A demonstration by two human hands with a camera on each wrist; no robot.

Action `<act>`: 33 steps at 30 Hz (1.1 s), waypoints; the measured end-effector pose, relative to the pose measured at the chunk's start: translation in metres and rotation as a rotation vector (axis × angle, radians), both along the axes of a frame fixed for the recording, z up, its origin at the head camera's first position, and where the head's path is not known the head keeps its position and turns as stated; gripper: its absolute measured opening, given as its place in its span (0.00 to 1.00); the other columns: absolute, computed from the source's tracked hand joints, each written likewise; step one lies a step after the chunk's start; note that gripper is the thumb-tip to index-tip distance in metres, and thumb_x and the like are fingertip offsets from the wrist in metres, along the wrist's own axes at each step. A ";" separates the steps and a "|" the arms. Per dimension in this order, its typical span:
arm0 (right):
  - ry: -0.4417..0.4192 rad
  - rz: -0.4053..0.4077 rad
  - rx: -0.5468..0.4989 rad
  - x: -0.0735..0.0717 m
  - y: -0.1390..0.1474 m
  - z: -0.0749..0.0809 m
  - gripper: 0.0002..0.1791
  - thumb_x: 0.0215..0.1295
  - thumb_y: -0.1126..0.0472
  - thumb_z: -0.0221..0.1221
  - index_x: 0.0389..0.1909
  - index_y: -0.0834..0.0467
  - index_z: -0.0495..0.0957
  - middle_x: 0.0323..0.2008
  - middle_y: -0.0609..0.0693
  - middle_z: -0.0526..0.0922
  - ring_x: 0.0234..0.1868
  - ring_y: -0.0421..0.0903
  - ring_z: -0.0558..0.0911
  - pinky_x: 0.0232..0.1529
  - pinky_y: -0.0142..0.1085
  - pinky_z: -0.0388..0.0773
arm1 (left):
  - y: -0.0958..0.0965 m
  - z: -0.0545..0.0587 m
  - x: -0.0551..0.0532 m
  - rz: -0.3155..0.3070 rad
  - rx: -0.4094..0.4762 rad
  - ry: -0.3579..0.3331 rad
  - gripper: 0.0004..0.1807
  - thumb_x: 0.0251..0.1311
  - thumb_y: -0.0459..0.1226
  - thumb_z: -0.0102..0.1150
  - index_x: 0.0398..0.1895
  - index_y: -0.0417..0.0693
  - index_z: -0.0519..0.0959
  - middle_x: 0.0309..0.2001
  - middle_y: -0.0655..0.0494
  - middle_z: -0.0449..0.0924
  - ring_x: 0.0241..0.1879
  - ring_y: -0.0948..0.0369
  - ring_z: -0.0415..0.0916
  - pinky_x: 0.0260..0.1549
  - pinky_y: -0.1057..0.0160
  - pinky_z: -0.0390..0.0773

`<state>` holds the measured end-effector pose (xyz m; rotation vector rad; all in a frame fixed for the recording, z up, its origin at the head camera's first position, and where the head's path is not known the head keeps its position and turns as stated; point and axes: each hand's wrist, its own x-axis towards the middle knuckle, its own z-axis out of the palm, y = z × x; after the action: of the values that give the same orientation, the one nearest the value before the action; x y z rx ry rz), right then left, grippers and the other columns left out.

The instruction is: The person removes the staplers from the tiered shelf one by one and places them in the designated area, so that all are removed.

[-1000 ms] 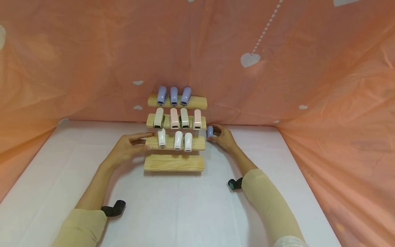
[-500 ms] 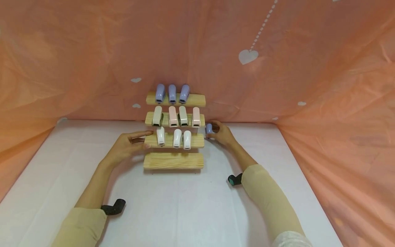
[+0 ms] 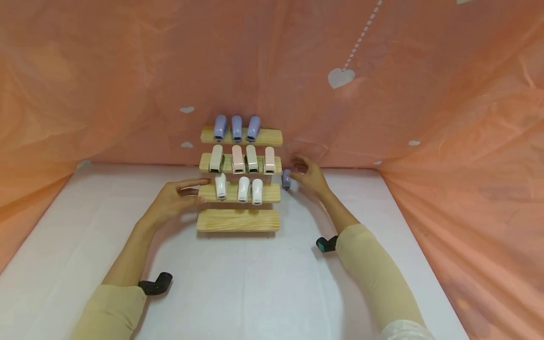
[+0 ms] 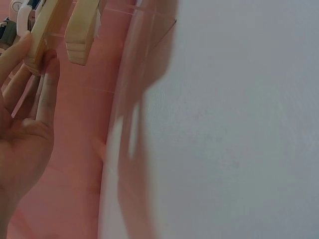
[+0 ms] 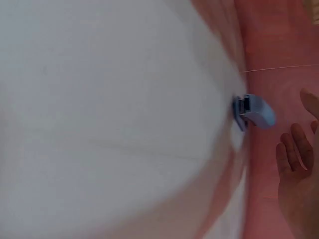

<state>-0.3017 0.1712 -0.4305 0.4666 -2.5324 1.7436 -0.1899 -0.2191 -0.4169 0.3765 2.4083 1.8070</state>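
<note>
Head view: purple stapler sits on bench, just right of wooden rack. Right hand is beside it, fingers spread, holding nothing; left hand pinches rack's left end. Stapler's probably light, stiff, slick; best gripped across its sides.

The head camera looked forward and down over the bench, far enough back to frame the rack, left hand, right hand and curtain. Both wrist views were close and sideways: the left shared the left hand and rack's end with the head view; the right, the right hand and nearby stapler.
</note>
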 end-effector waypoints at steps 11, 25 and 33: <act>0.109 0.093 -0.064 0.016 -0.004 0.059 0.30 0.58 0.76 0.65 0.61 0.79 0.68 0.57 0.77 0.72 0.59 0.73 0.72 0.64 0.59 0.66 | 0.003 0.003 -0.002 0.022 -0.029 0.019 0.29 0.57 0.36 0.72 0.62 0.40 0.77 0.63 0.43 0.75 0.49 0.65 0.78 0.48 0.71 0.77; 0.238 0.118 -0.078 0.020 -0.017 0.103 0.25 0.59 0.76 0.64 0.58 0.78 0.72 0.54 0.75 0.76 0.56 0.71 0.75 0.62 0.57 0.70 | 0.004 -0.002 -0.003 -0.003 0.037 -0.013 0.30 0.59 0.35 0.70 0.65 0.38 0.74 0.64 0.42 0.74 0.53 0.65 0.77 0.50 0.70 0.78; 0.227 0.175 -0.067 0.014 -0.029 0.125 0.26 0.60 0.75 0.63 0.59 0.78 0.71 0.55 0.75 0.75 0.57 0.69 0.74 0.63 0.54 0.70 | 0.003 -0.004 -0.004 0.002 0.042 -0.017 0.30 0.59 0.34 0.69 0.65 0.37 0.74 0.65 0.42 0.72 0.53 0.65 0.77 0.48 0.69 0.79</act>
<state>-0.2875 0.1418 -0.3058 0.8522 -2.3312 1.7092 -0.1939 -0.2158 -0.4213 0.3610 2.3630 1.8568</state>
